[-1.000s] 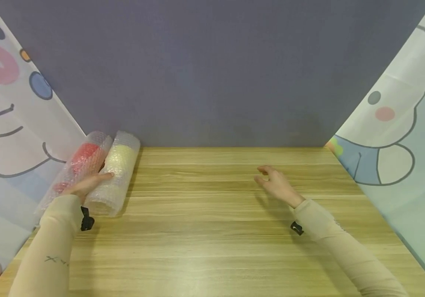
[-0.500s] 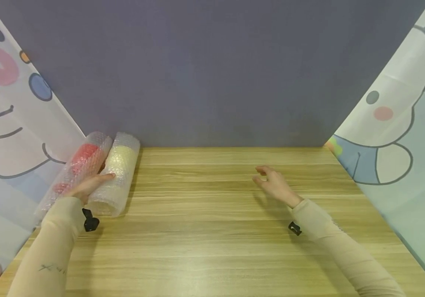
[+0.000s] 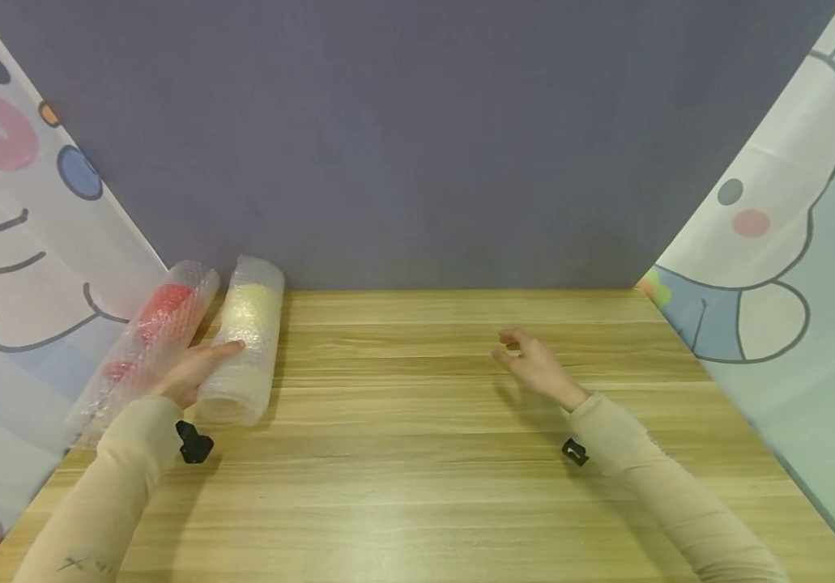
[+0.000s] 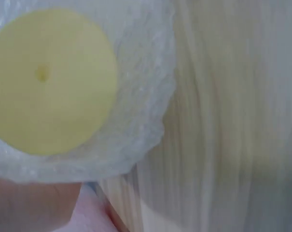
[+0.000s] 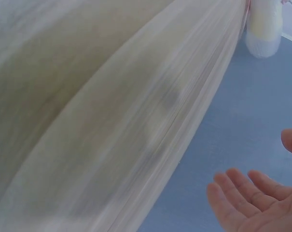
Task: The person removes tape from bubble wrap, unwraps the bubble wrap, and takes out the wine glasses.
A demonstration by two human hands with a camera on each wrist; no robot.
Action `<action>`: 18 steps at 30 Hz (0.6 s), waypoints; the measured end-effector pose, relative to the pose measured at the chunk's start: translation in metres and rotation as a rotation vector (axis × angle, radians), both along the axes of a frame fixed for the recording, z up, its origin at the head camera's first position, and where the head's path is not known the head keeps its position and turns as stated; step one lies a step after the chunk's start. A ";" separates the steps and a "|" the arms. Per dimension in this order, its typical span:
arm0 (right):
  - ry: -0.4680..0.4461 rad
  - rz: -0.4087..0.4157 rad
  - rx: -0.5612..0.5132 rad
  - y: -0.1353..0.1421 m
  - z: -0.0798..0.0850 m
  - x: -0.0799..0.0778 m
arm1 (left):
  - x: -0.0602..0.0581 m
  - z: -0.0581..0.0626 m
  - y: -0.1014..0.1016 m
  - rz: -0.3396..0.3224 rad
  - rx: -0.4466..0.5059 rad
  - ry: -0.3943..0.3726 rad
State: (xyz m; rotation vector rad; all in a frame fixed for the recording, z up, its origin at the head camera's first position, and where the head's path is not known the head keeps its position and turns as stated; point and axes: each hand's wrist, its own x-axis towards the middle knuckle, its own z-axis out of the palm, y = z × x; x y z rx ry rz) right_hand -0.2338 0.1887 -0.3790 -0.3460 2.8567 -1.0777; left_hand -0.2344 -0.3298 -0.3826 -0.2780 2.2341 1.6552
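Note:
My left hand (image 3: 198, 372) grips a bubble-wrapped roll with a yellow thing inside (image 3: 249, 308), at the far left of the table. The thumb lies across its upper side, while the other fingers are hidden behind it. In the left wrist view, the round yellow end (image 4: 54, 82) shows inside the wrap. Just left of it, a second bubble-wrapped roll with red contents (image 3: 162, 312) leans along the left wall. Over the right half of the table hovers my right hand (image 3: 537, 368), its fingers loosely bent around nothing.
A wood-grain table (image 3: 402, 453) spreads beneath both hands. Behind it rises a dark grey panel (image 3: 417, 146). Cartoon-printed sheets (image 3: 23, 267) border the left and right sides.
My left hand has shifted slightly right with the yellow roll, widening the gap to the red one. The right hand has barely moved.

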 end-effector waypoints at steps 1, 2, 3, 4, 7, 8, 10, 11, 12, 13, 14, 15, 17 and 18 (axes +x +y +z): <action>-0.004 0.003 -0.007 0.000 0.000 0.001 | 0.001 0.001 0.005 0.009 0.012 0.008; -0.005 0.006 -0.011 -0.001 0.000 0.001 | 0.002 0.002 0.010 0.016 0.029 0.012; -0.005 0.006 -0.016 -0.002 0.000 0.002 | 0.003 0.003 0.015 0.024 0.039 0.019; -0.005 0.009 -0.018 -0.003 0.000 0.002 | 0.004 0.004 0.021 0.027 0.050 0.028; -0.001 0.017 -0.024 -0.007 0.000 0.003 | 0.008 0.007 0.038 0.040 0.100 0.045; -0.003 0.017 -0.027 -0.008 0.000 0.004 | 0.009 0.008 0.044 0.048 0.117 0.042; -0.006 0.026 -0.030 -0.012 -0.001 0.004 | 0.012 0.009 0.058 0.064 0.133 0.042; -0.010 0.031 -0.032 -0.014 -0.001 0.004 | 0.014 0.010 0.065 0.073 0.141 0.042; -0.014 0.037 -0.039 -0.015 -0.001 0.005 | 0.016 0.010 0.073 0.077 0.153 0.045; -0.014 0.044 -0.049 -0.017 -0.001 0.005 | 0.018 0.010 0.081 0.086 0.167 0.044; -0.016 0.052 -0.064 -0.018 -0.002 0.006 | 0.020 0.010 0.090 0.088 0.183 0.041; -0.013 0.061 -0.077 -0.020 -0.002 0.006 | 0.023 0.010 0.098 0.087 0.200 0.040; -0.010 0.079 -0.105 -0.023 -0.004 0.007 | 0.028 0.011 0.115 0.083 0.237 0.034; -0.010 0.090 -0.119 -0.024 -0.004 0.007 | 0.031 0.010 0.123 0.082 0.254 0.031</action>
